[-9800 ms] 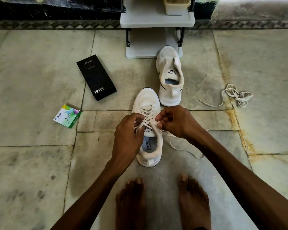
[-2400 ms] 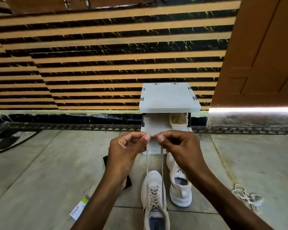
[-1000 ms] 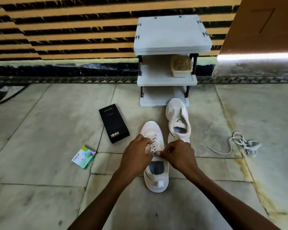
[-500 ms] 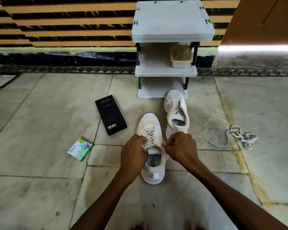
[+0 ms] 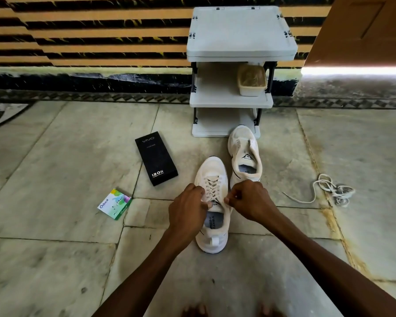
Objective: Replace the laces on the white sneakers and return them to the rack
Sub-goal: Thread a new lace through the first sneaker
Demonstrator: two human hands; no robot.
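Both hands are down on the nearer sneaker point(image 5: 212, 171), which sits on the stone floor point(image 5: 55, 161) with its toe pointing at the rack point(image 5: 240, 35). The left hand point(image 5: 188, 212) and right hand point(image 5: 249, 200) have their fingers curled in, each pinching the lace point(image 5: 212, 187) at the top of the criss-cross, one either side of the tongue (the lace ends are hidden under the fingers). The other sneaker point(image 5: 245, 152) sits just beyond and to the right, toe right up at the foot of the rack. A loose lace point(image 5: 329, 191) lies bunched up well off to the right. On the left there's a black box point(image 5: 156, 157) and a green packet point(image 5: 115, 203). A tub point(image 5: 252, 80) sits on the rack's middle shelf.
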